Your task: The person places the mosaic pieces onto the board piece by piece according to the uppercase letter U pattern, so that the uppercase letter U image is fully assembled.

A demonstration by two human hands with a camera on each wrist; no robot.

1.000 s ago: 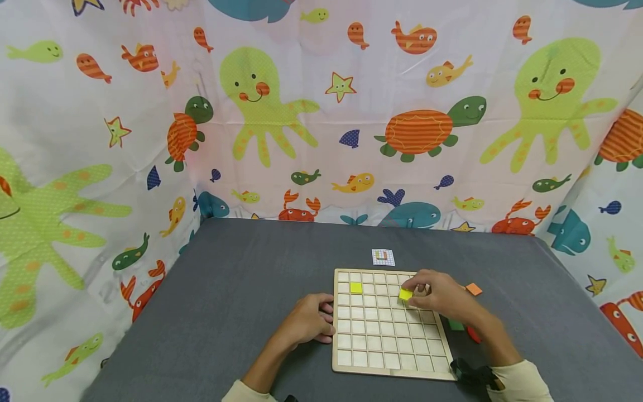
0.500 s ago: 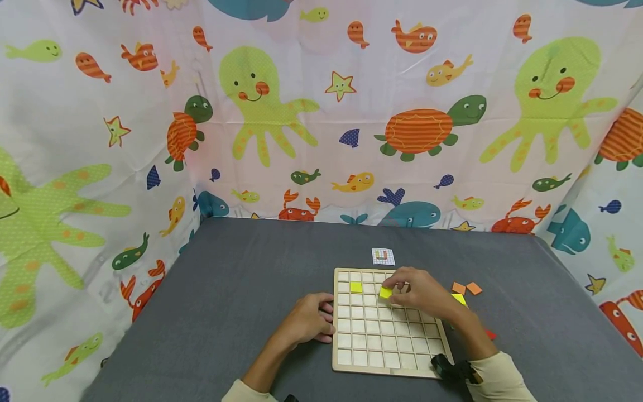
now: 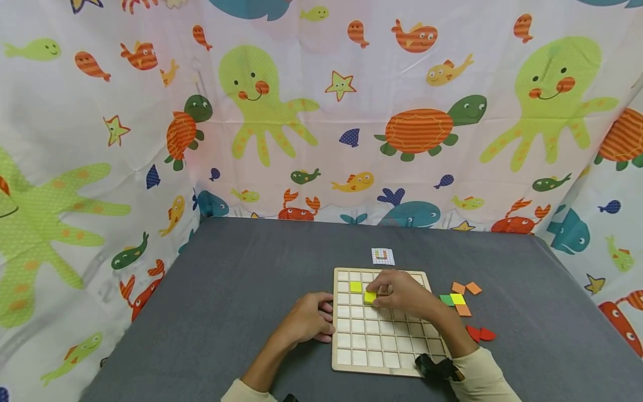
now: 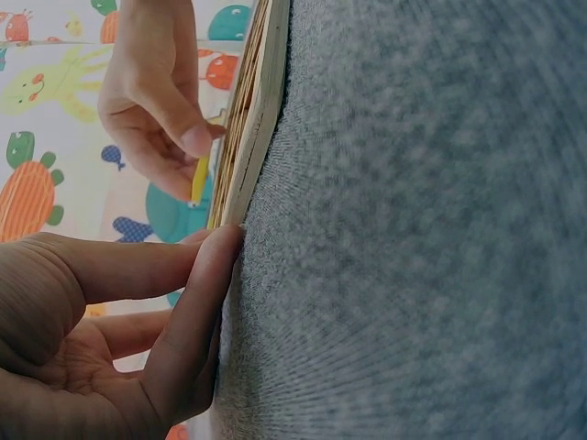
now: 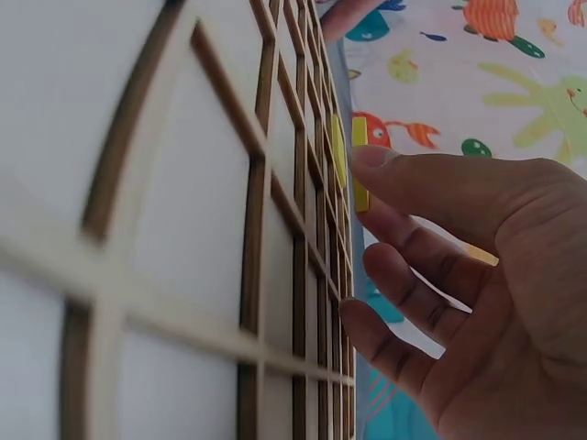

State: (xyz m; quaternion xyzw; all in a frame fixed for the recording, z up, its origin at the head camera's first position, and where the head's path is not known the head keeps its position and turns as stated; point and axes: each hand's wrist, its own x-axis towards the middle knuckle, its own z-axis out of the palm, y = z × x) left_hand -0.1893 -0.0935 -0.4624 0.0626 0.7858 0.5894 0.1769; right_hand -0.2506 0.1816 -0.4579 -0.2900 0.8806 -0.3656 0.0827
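A wooden grid board (image 3: 372, 373) with white squares lies on the grey table. At its left edge my left hand (image 3: 303, 321) holds it with bent fingers; in the left wrist view two fingertips meet the board's rim (image 4: 257, 151). A yellow square tile (image 3: 369, 297) is pinched between thumb and fingers of my right hand (image 3: 402, 293), close over the upper-left part of the grid. The right wrist view shows the held tile (image 5: 360, 165) edge-on, apart from the grid. Another yellow tile (image 3: 355, 287) sits in a cell to its upper left.
Right of the board lie orange tiles (image 3: 474, 288), a green tile (image 3: 446, 300), a yellow tile (image 3: 457, 299) and red pieces (image 3: 487, 334). Behind the board is a small printed pattern card (image 3: 383, 257). A cloth with sea animals (image 3: 331, 134) hangs around the table.
My right hand has moved left across the board with the yellow tile, uncovering the loose pieces at the right. The left hand has stayed at the board's edge.
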